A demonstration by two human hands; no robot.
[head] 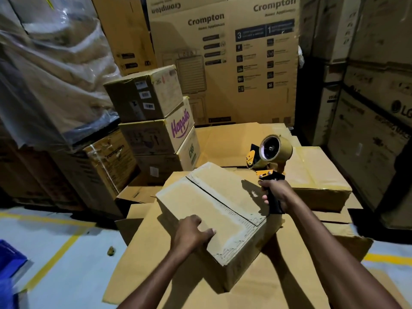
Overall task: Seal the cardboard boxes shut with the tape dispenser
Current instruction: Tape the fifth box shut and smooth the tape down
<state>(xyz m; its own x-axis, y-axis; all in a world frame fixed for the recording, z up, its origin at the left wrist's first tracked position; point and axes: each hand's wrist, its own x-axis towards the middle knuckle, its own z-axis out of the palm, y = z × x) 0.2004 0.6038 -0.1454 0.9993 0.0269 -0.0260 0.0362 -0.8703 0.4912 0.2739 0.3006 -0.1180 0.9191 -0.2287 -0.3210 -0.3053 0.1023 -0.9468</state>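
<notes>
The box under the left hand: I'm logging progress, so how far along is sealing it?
Done: the box has its flaps folded shut, meeting at the seam. In hand: the left hand grips its near edge; the right hand holds the tape dispenser raised beside it, off the cardboard. Left: taping the seam, which shows no fresh tape.

- The left hand (193,233) grips the near edge of a closed cardboard box (214,206); the flap seam shows no tape.
- The right hand (276,194) grips the black handle of a tape dispenser (268,159), held beside the box's far right corner.
- The box rests on flattened cardboard sheets (278,275).
- Stacked cartons (156,121) stand behind.
</notes>
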